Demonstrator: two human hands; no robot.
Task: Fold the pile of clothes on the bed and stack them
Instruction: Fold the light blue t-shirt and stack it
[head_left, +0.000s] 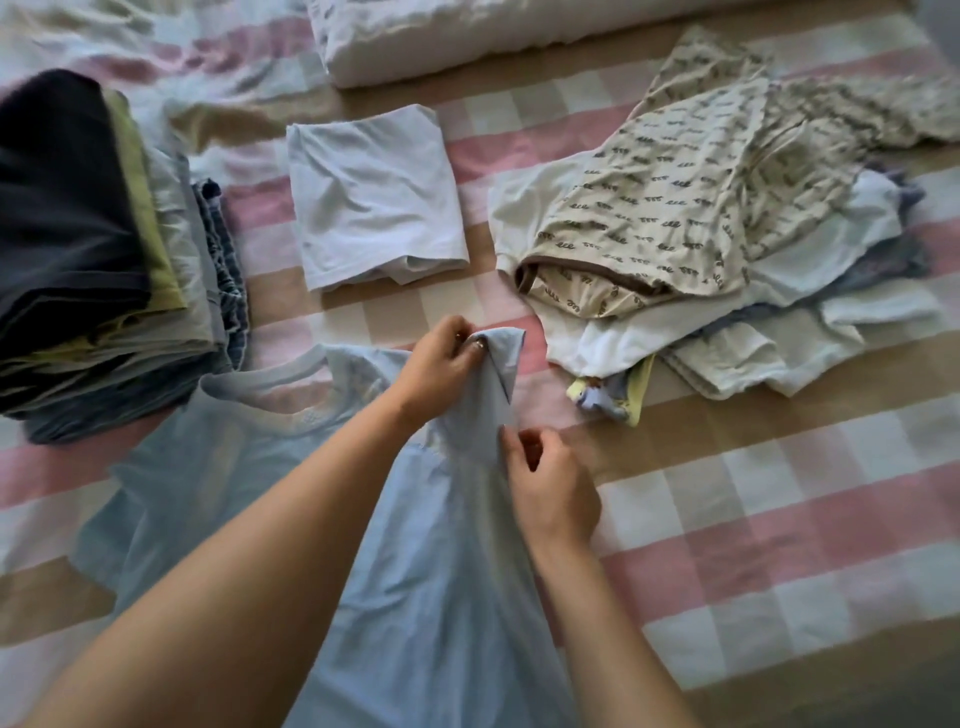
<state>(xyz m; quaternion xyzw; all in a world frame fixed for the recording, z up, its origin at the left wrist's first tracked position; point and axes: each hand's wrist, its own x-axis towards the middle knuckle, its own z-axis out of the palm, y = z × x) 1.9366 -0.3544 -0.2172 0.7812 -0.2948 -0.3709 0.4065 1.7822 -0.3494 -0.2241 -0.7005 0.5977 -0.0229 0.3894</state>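
A light blue T-shirt (218, 467) lies spread on the checked bedsheet (779, 519) in front of me, neckline toward the far side. My left hand (441, 364) pinches the end of its right sleeve, lifted off the bed. My right hand (550, 488) pinches the shirt's right edge just below that sleeve. A folded white garment (374, 197) lies beyond the shirt. At the left stands a stack of folded clothes (93, 249), dark on top. At the right sits the unfolded pile (701, 234), topped by a cream patterned top.
A rolled white duvet (467, 36) lies along the far edge of the bed. A small yellow and blue piece (613, 395) pokes out under the pile's near side. Bare checked sheet shows at the lower right.
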